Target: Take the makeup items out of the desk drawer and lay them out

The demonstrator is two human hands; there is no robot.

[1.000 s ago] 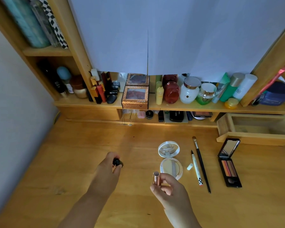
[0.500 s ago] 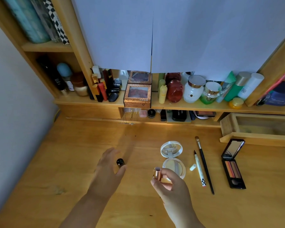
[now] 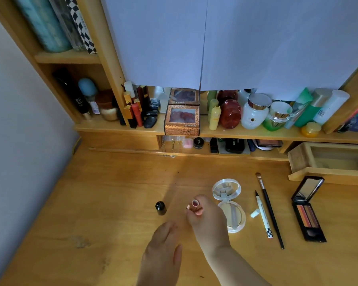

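Since a moment ago the left hand (image 3: pixel 163 250) has let go of the small black cap (image 3: pixel 160 207) and drawn back toward the body; its fingers now lie loosely spread above the table (image 3: pixel 91 203), touching nothing. That cap stands upright on the table, apart from both hands. The right hand (image 3: pixel 210 220) has moved left and forward, and pinches a rose-gold lipstick tube (image 3: pixel 195 206) between thumb and fingertips, its open end turned up toward the camera.

Just right of this hand lies an open round compact (image 3: pixel 227 195), its lid tipped back. Further right come a white eyeliner pen (image 3: pixel 264 215) with its little white pen cap (image 3: pixel 254 213) beside it, then a long black brush (image 3: pixel 270 211), and then an open eyeshadow palette (image 3: pixel 308 211) with its mirror raised. Behind the palette the wooden drawer (image 3: pixel 329 168) stands pulled out. Jars and bottles crowd the shelf (image 3: pixel 120 129) at the back.
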